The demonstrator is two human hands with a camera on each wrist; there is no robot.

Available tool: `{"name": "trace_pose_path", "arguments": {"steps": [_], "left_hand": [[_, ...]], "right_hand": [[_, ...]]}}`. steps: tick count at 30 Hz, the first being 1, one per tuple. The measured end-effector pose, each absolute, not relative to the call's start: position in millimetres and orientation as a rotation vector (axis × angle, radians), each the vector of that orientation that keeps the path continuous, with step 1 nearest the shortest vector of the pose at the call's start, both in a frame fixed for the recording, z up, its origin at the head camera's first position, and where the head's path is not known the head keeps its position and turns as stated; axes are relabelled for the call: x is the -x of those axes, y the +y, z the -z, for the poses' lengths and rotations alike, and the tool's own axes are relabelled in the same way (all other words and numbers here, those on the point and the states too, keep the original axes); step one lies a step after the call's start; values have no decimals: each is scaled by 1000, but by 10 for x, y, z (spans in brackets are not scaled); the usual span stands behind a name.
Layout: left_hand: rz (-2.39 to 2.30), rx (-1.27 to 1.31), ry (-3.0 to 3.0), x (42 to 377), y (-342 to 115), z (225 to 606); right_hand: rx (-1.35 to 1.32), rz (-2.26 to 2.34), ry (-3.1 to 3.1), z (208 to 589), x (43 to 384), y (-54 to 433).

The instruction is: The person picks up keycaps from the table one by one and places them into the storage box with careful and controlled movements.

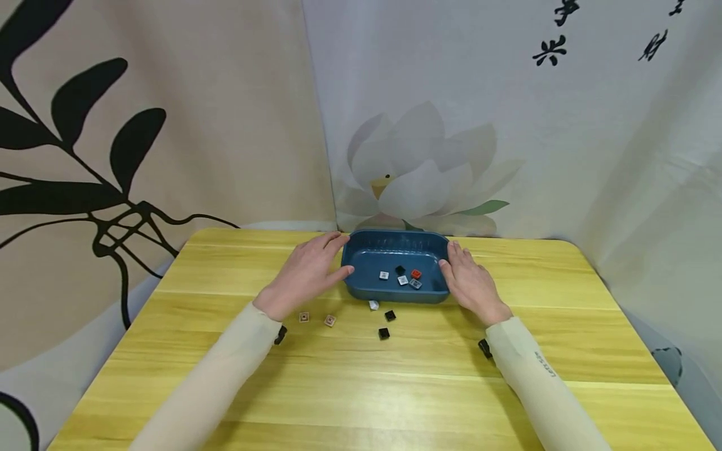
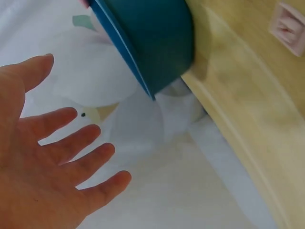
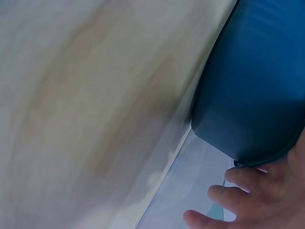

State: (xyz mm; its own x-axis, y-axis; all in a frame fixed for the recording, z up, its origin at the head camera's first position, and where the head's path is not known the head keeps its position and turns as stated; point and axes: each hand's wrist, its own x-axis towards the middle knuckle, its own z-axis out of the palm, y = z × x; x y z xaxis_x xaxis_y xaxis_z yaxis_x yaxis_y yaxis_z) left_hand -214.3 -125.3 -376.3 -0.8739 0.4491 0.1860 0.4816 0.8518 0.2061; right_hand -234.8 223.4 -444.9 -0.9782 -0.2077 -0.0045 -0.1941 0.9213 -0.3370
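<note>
Tray (image 1: 366,260): deep blue, glossy inside, oblong with rounded corners, flaring walls and a thin rim. Sits upright at the far edge of the desk (image 1: 338,388), between the person's grips. Left grip (image 1: 309,270): fingers apart, straightish, by the tray's left end; contact unclear. Right grip (image 1: 472,282): fingers extended along the right end, not clamped. Inside, small square pieces (image 1: 403,280): white, black, red, greyish. Pink, black and white ones (image 1: 390,316) lie in front.
</note>
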Motion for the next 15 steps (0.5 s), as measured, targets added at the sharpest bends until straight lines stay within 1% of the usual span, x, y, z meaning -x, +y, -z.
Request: {"name": "trace_pose_path", "arguments": {"steps": [15], "left_hand": [[328,741,-2907,1821,-1682,3983]], "right_hand": [[309,531,3039,4453,2342,2225]]}}
